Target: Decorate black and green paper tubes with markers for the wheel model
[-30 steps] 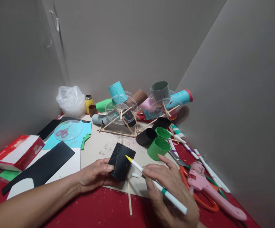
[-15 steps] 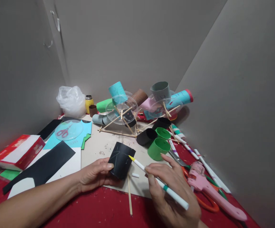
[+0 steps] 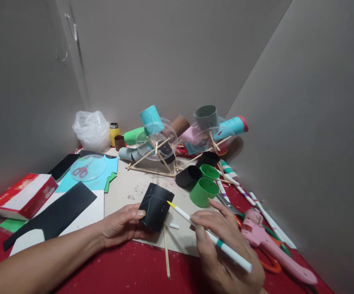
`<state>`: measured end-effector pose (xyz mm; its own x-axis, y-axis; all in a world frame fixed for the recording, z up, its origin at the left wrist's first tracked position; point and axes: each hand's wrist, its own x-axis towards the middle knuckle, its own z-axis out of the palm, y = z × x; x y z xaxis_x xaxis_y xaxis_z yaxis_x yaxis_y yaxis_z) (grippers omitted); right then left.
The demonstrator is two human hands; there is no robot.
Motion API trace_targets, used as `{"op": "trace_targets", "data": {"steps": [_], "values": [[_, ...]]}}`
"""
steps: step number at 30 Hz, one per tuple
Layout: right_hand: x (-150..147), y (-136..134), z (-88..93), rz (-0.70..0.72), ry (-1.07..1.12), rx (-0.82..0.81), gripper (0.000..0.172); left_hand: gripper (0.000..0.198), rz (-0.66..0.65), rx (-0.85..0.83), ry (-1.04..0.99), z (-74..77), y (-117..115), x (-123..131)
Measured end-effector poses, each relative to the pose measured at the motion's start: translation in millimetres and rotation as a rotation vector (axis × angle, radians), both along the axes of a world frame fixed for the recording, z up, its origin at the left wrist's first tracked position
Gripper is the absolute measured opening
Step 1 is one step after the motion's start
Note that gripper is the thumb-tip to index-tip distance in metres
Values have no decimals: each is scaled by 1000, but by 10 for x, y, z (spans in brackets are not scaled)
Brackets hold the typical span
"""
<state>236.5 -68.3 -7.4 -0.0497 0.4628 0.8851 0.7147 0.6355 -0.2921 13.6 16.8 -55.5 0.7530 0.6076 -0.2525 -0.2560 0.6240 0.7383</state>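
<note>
My left hand (image 3: 126, 226) grips a black paper tube (image 3: 155, 210) by its left side, thumb in front, tilted above the board. Thin pale lines are drawn on the tube's face. Between the fingers of my right hand (image 3: 226, 241) is a white marker (image 3: 207, 232) with a yellow tip and a green band. The tip lies at the tube's right side; whether it touches cannot be told. Near my right fingertips stands a green paper tube (image 3: 204, 194). A small white cap (image 3: 173, 226) and thin wooden sticks (image 3: 167, 253) lie below the black tube.
Behind stands a stick frame (image 3: 152, 171) with clear discs and coloured paper tubes. On the right lie a pink glue gun (image 3: 277, 247), orange-handled scissors (image 3: 268, 263) and several markers. Black paper strips (image 3: 57, 216), a red box (image 3: 24, 196) and a plastic bag (image 3: 91, 130) are on the left.
My right hand and the marker have shifted slightly right and down, the tip moving a little along the tube toward its right edge. My left hand and the tube look unmoved.
</note>
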Motion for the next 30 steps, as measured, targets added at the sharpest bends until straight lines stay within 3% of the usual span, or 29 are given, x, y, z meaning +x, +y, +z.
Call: {"op": "trace_targets", "data": {"steps": [15,30], "values": [[34,39,-19,-53,-79,-28,15,43,31,-46,-13,-6,-12,-17],[24,-18,-2,120,-137,-29,26,46,-2,8,8,27,-18,11]]}}
